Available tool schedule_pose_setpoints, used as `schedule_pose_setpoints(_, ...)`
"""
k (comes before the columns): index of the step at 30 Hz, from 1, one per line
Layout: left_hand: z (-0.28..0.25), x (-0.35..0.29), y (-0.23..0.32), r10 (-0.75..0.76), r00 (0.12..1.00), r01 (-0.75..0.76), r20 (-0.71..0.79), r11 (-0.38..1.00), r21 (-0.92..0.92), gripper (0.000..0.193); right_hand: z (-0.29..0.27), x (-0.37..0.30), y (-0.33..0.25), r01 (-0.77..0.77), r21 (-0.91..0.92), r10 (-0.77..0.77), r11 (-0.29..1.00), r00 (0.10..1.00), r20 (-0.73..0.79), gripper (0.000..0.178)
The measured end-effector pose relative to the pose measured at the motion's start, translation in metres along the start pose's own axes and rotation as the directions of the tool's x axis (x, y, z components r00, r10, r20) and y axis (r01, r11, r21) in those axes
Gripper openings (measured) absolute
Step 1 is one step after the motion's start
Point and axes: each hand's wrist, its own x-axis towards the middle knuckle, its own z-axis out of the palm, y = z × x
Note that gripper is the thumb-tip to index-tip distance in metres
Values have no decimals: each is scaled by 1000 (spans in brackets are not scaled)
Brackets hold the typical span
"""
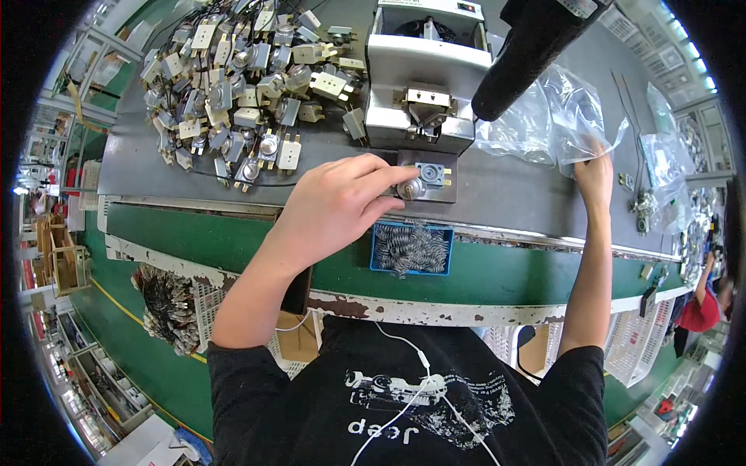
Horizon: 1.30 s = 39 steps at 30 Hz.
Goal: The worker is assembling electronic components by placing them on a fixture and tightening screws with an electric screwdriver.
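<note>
The left hand point(342, 194) is half open, its index finger stretched out and its thumb apart below it. Both tips are at the round metal cap point(412, 189) of a small part; whether they grip it cannot be told. The cap sits just ahead of the thumb, with a grey-blue block point(431, 174) and its brass prongs point(448, 177) just beyond the index fingertip. Under that part, to the right of the left hand, is a dark metal plate point(441, 195). Nearer the body than the left thumb, a blue tray point(434, 272) holds a pile of springs point(412, 247).

The right hand point(593, 161) is well apart from the left, at the near edge of a clear plastic bag point(573, 109). Its fingers are partly covered by the film, so how far they close, or on what, cannot be told. Beyond the left fingertips stands a silver machine point(423, 66); a black cylinder point(521, 62) slants between it and the bag. Farther out, ahead and left of the left hand, lies a heap of wired components point(241, 78).
</note>
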Motion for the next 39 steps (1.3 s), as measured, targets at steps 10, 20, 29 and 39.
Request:
schedule_pose_setpoints(10,1,4,2,-1,1000,1,21,1000,-16,33,-13,-11,-6,-115,132,109,985,993,51,37)
schedule_pose_setpoints(20,4,4,3,10,999,-10,35,1000,-15,32,-16,-14,-6,-168,218,162,961,986,44,32)
schedule_pose_setpoints(29,2,6,4,4,998,-4,59,1000,-2,34,-20,-12,-5,-200,204,184,958,978,97,32)
schedule_pose_setpoints(39,2,5,2,12,999,-12,53,1000,1,35,-24,-16,-10,-196,226,183,954,980,75,31)
